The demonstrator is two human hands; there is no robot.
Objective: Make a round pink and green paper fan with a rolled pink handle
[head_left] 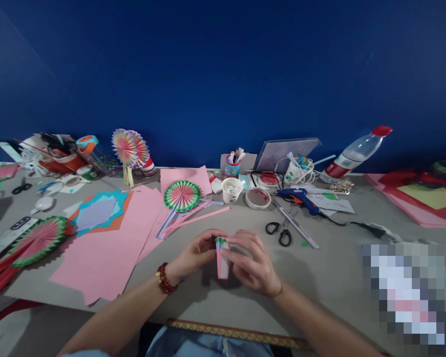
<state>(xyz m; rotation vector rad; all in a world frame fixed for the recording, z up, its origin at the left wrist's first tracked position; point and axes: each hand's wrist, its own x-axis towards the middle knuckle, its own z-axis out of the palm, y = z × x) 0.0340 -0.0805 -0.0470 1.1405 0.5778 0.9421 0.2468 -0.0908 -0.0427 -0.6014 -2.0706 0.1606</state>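
Observation:
Both of my hands hold a narrow folded stack of pink paper (222,260) with green and white edges at its top, upright over the grey table (330,277). My left hand (198,254), with a red bead bracelet at the wrist, pinches the stack's upper left side. My right hand (252,263) wraps round its right side, fingers pressed on the folds. A finished green, white and pink paper fan (182,195) lies just beyond my hands, with pink paper strips (193,218) beside it.
Large pink sheets (107,248) lie to the left, beside another fan (40,239). Black scissors (279,232), a blue glue gun (299,197), a tape roll (257,198), a paper cup (232,189) and a plastic bottle (355,153) lie beyond. A standing colourful fan (129,148) is at the back.

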